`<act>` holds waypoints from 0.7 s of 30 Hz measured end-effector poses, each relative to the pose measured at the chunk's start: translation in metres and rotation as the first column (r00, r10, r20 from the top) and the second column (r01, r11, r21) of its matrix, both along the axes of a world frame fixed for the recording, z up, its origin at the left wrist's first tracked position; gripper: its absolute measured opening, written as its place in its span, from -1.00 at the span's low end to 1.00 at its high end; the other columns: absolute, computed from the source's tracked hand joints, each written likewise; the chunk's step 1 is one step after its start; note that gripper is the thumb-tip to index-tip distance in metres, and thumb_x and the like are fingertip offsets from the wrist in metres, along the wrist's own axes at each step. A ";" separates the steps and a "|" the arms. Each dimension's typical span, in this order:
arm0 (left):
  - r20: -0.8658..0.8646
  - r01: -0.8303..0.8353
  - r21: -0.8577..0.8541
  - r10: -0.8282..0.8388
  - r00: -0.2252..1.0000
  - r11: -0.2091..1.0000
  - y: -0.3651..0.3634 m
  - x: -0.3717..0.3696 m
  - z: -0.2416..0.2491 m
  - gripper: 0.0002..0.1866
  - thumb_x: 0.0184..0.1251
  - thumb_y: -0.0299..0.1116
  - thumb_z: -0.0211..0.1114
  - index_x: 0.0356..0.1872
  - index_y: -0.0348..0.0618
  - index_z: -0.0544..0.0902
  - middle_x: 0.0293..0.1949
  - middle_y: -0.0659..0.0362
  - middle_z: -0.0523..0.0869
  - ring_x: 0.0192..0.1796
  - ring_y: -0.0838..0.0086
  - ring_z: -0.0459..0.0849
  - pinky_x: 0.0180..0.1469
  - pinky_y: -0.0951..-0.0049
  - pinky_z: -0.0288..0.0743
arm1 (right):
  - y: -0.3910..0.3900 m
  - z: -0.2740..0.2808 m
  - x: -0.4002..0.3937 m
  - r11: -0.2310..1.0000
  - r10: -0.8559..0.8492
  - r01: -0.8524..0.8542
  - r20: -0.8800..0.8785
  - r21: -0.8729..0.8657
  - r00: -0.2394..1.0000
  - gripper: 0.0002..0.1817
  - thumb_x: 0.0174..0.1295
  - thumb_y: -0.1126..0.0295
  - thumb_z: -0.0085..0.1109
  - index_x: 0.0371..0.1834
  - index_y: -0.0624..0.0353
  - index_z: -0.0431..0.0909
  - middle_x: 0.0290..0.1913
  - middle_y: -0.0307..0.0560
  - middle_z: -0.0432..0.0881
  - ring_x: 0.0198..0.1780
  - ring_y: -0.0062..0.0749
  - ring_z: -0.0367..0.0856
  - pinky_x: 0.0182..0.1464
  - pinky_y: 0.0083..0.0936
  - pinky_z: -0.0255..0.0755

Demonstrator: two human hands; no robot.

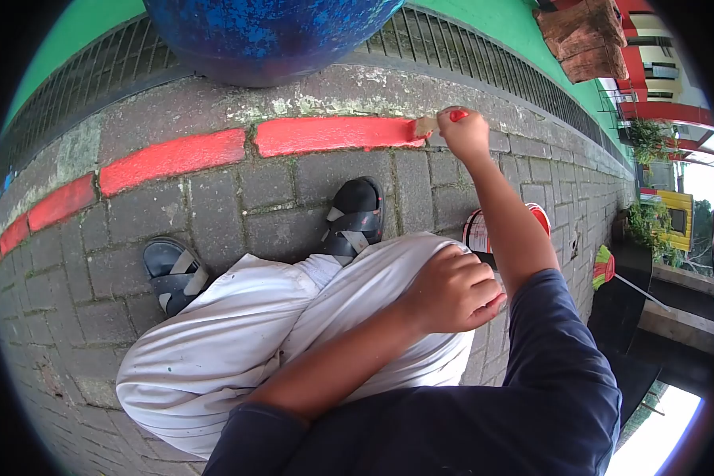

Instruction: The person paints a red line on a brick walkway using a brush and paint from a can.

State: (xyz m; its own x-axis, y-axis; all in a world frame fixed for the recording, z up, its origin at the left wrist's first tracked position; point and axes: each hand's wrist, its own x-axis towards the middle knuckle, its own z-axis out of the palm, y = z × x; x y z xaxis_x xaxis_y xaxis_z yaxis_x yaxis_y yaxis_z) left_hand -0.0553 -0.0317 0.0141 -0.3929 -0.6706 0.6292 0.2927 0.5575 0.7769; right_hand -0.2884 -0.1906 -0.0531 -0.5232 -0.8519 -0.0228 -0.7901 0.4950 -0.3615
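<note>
My right hand [464,133] grips a paintbrush [426,125], its bristles red and touching the right end of a wet-looking red curb block [333,135]. My left hand [456,292] rests on my knee in white trousers [293,309]. Its fingers are curled in, and I see nothing in them. Beside the knee, a paint can [476,232] with red paint at its rim stands partly hidden behind my right forearm. Further left along the curb, another red block [174,161] shows, with duller red ones beyond it.
A large blue pot [270,36] stands beyond the curb, next to a metal drain grate [460,59]. Grey paving bricks [266,186] lie under my sandals [355,218]. On the right are a brown block-like object [583,40], plants [650,143] and a green-and-red broom head [603,266].
</note>
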 end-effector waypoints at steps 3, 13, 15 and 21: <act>0.023 -0.015 -0.027 0.016 1.000 1.000 -0.002 0.002 0.001 -0.77 0.13 -0.29 0.50 -0.60 -0.02 0.61 -0.46 0.28 0.65 -0.37 0.38 0.65 -0.19 0.29 0.47 | -0.023 0.010 0.078 0.972 0.233 -0.233 0.011 0.014 0.972 -0.68 0.18 0.08 0.25 -0.19 0.01 0.83 -0.20 0.20 0.79 -0.10 0.15 0.77 0.08 -0.15 0.64; 0.090 -0.115 -0.119 0.126 0.988 0.986 0.000 -0.001 0.002 -0.72 0.22 -0.25 0.48 -0.59 -0.05 0.59 -0.47 0.24 0.66 -0.38 0.35 0.66 -0.20 0.28 0.45 | 0.001 0.058 0.089 0.943 0.242 -0.008 0.671 -0.332 0.701 -0.75 0.31 0.35 0.35 -0.13 0.35 0.74 -0.33 -0.02 0.80 -0.29 -0.40 0.80 -0.14 -0.51 0.68; 0.159 -0.090 -0.163 0.116 0.980 0.982 0.003 -0.001 0.001 -0.69 0.27 -0.21 0.46 -0.58 -0.06 0.58 -0.47 0.22 0.66 -0.37 0.32 0.66 -0.19 0.27 0.46 | 0.055 0.087 0.058 0.877 0.232 0.166 0.699 -0.451 0.677 -0.74 0.38 0.38 0.34 -0.06 0.41 0.69 -0.32 -0.06 0.77 -0.28 -0.40 0.80 -0.19 -0.52 0.70; 0.248 -0.048 -0.175 0.091 0.964 0.983 0.013 -0.006 0.006 -0.75 0.33 -0.23 0.44 -0.44 -0.16 0.64 -0.47 0.15 0.71 -0.37 0.17 0.69 -0.27 0.21 0.44 | 0.250 0.153 0.015 0.563 0.165 0.532 0.717 -0.632 0.677 -0.69 0.47 0.40 0.24 0.16 0.39 0.58 -0.09 0.09 0.74 -0.25 -0.29 0.82 -0.13 -0.40 0.77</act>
